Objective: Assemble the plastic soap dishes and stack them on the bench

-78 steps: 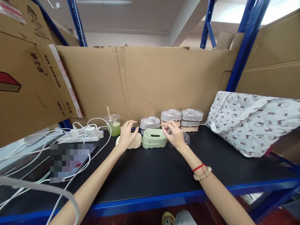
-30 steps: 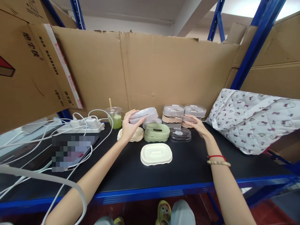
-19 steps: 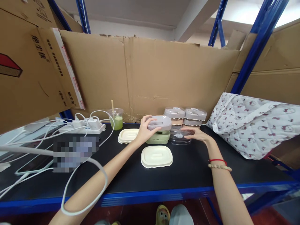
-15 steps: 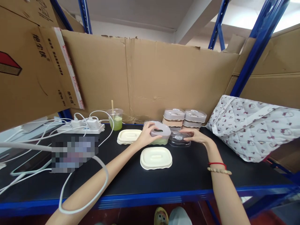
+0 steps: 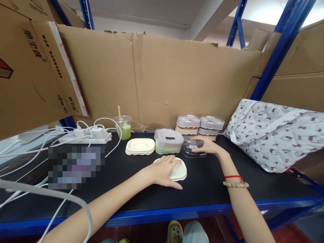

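My left hand (image 5: 165, 171) is spread over a cream oval lid (image 5: 180, 170), covering its left part; the fingers are apart, the thumb off its near side. My right hand (image 5: 209, 146) spans the right half of a clear oval cover (image 5: 189, 151), fingers at its far edge and thumb at the near side. Left of that cover stands an oval lunch box (image 5: 167, 147) with a green base and a greyish-mauve top with a dark slot. Cream lids (image 5: 140, 145), seemingly stacked, lie further left.
Two stacks of oval boxes (image 5: 187, 125) with clear tops stand behind. A cup of green drink (image 5: 125, 130), a power strip (image 5: 98, 136) and white cables are left. A patterned quilted bag (image 5: 273, 135) leans right. Cardboard (image 5: 162, 84) walls the back; a blue edge (image 5: 152, 216) runs in front.
My left hand has come off the mauve top of the lunch box and moved nearer, down onto the front cream lid. My right hand stays at the clear cover.
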Demonstrator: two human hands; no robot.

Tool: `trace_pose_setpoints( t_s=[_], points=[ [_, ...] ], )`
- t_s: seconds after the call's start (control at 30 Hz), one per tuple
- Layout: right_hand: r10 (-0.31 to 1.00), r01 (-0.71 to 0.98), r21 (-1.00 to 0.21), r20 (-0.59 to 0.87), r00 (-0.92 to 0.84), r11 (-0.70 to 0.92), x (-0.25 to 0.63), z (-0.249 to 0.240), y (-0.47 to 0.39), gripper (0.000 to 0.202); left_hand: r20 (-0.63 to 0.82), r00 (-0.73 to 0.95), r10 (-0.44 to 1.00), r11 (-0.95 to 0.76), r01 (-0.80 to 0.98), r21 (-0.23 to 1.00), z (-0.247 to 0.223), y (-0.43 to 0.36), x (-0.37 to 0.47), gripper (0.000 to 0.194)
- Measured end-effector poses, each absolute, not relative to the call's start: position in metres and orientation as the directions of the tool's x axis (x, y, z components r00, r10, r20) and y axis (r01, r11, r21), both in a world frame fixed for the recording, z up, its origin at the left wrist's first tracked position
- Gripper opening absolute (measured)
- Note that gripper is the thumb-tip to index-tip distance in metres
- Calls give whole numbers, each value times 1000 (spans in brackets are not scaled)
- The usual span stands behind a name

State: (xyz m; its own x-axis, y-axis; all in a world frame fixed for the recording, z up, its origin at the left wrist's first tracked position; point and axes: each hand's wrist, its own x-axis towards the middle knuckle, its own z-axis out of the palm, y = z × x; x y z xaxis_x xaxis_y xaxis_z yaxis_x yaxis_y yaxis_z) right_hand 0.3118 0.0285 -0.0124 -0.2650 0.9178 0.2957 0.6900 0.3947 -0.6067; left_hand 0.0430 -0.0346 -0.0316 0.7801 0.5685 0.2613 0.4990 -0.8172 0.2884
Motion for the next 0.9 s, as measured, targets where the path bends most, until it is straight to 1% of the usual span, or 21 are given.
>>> trace_pose_setpoints(
  t_s=[0.1,0.17,0.23,0.27,0.33,0.4,0.5,0.6,0.73,0.8,0.9],
  points=[
    [935,672,-651,238,-261,354,309,-14,29,46,231,775,588,-803,524,284,-29,-36,45,65],
    [942,666,-666,233,-242,336,307,-14,29,43,220,789,574,-808,501,310,-13,-34,40,68],
    [948,683,-659,246,-201,316,306,-14,29,39,259,759,598,-788,496,365,9,-31,27,72],
    [954,698,-654,248,-167,292,305,-14,29,39,324,712,623,-773,497,394,20,-28,18,76],
    [968,724,-653,238,-84,224,304,-16,29,46,451,592,668,-742,496,450,38,-20,-4,81],
    [975,734,-659,223,-18,164,303,-17,29,57,501,493,711,-703,518,488,46,-8,-28,86],
    [980,733,-670,198,21,119,303,-17,28,66,496,389,776,-621,607,496,39,13,-56,91],
    [986,742,-666,159,49,70,301,-15,28,66,421,336,842,-508,758,409,22,29,-65,91],
    [989,752,-659,126,78,25,296,-13,25,66,174,391,904,-428,835,345,9,33,-57,95],
    [982,757,-652,171,77,54,295,-11,23,64,80,392,916,-395,853,340,8,30,-50,98],
    [955,759,-638,286,73,133,298,-7,21,61,36,390,920,-375,851,368,9,27,-44,99]
  ],
)
